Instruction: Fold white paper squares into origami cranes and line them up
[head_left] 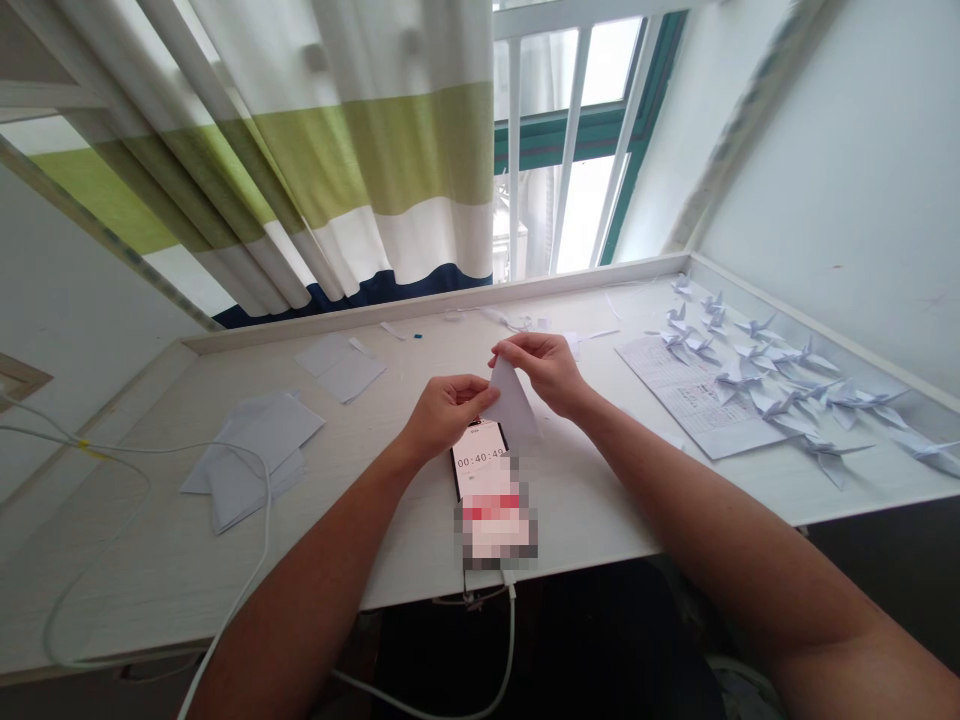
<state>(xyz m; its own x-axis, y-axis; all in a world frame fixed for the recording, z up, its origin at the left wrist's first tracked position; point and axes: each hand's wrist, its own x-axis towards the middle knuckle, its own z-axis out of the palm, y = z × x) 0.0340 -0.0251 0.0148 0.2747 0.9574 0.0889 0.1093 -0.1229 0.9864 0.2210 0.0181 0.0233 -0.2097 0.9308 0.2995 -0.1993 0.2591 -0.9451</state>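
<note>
A folded piece of white paper (pixel 513 398) is held up over the desk between my two hands. My left hand (pixel 450 412) pinches its left edge between thumb and fingers. At the paper's pointed top, my right hand (pixel 546 368) grips with thumb and fingertips closed. Just below the paper lies a phone (pixel 480 478) with a running-time display on its screen, its lower part blurred out. Several folded white paper cranes (pixel 757 385) stand at the right side of the desk, some on a sheet with handwriting (pixel 679 395).
Loose white paper sheets (pixel 259 450) are piled at the left, with more sheets (pixel 343 366) behind them. A white cable (pixel 266 500) crosses the left side. Paper scraps (pixel 536 324) lie near the back ledge, below a curtain (pixel 360 150) and a barred window.
</note>
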